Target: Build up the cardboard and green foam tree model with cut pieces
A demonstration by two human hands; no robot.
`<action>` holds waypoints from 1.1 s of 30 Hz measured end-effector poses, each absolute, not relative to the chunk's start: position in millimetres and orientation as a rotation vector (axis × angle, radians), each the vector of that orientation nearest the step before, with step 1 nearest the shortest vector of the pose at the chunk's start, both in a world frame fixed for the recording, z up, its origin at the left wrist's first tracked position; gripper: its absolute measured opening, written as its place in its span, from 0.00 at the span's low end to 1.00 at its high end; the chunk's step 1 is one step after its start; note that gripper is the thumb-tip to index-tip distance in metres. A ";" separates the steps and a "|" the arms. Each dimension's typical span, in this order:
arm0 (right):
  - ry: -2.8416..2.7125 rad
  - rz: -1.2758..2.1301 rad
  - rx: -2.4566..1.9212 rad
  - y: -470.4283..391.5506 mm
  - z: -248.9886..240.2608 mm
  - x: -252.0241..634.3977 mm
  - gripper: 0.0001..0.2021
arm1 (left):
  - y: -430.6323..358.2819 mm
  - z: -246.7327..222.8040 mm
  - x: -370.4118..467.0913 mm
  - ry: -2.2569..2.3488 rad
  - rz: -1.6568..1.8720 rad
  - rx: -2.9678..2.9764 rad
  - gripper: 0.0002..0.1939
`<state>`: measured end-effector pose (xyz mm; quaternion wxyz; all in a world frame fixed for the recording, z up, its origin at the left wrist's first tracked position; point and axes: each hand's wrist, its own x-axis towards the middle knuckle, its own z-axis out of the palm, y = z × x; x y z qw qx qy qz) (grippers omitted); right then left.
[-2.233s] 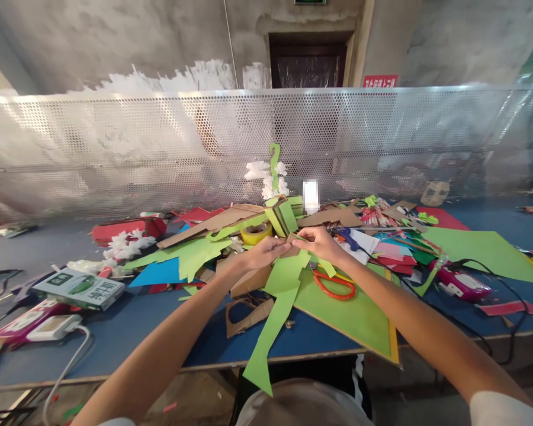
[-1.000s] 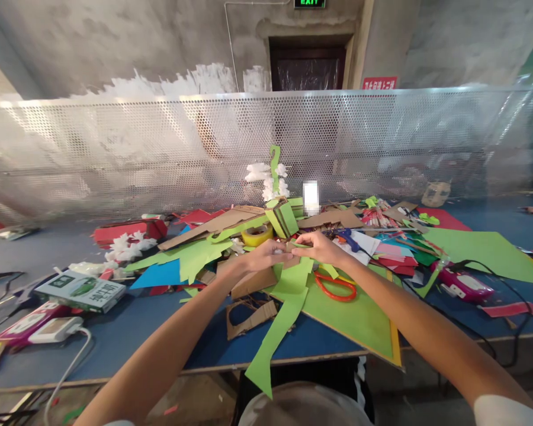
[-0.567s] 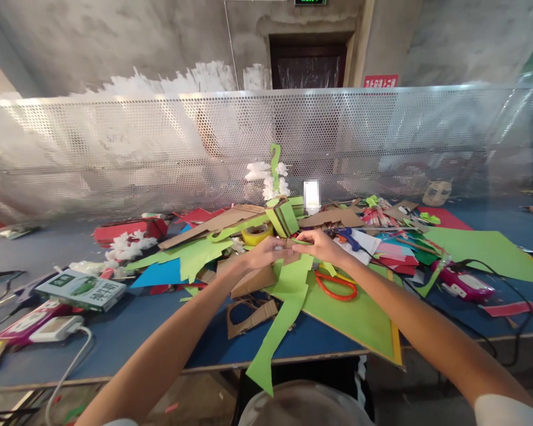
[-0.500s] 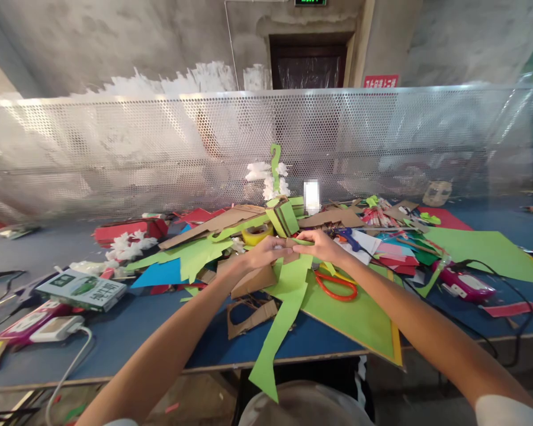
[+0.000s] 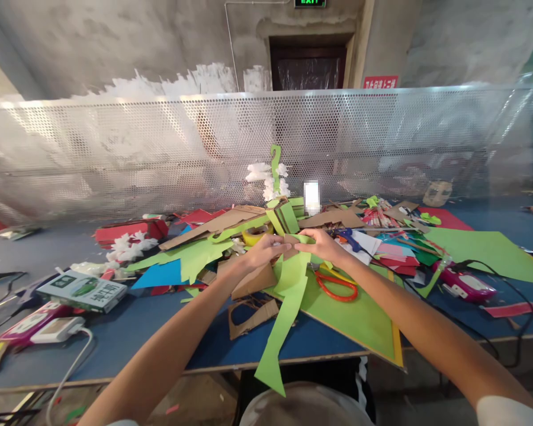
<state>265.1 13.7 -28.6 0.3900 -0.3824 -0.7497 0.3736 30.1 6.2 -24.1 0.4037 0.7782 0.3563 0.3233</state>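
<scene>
Both hands (image 5: 293, 247) pinch jagged green paper strip (image 5: 284, 307) against cardboard scrap (image 5: 254, 279).

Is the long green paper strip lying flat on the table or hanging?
Hanging: the strip is pinched by both hands at the top, and its tip dangles past the table edge.

Small item on table behind craft pile (image 5: 311, 197) blurred out; both elbows cut off by bottom edge.

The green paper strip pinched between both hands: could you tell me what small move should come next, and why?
Probably lift the green paper strip slightly higher. The left hand and right hand pinch only its top end against a small cardboard piece, while its long tail drags across the table and hangs over the edge.
</scene>
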 end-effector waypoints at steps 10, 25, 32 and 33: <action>-1.842 0.904 -1.046 14.7 -30.9 264.4 0.23 | 5.3 -23.3 31.3 0.911 0.856 1.952 0.23; -2.030 0.960 -0.921 7.4 -17.6 263.5 0.19 | 7.7 -14.8 23.0 0.874 0.746 2.049 0.24; -2.332 0.814 -0.948 21.3 17.0 255.9 0.17 | 8.1 2.9 6.5 0.830 0.576 2.209 0.24; -2.387 0.802 -0.923 23.5 24.2 253.3 0.16 | 7.7 5.5 4.6 0.819 0.573 2.212 0.25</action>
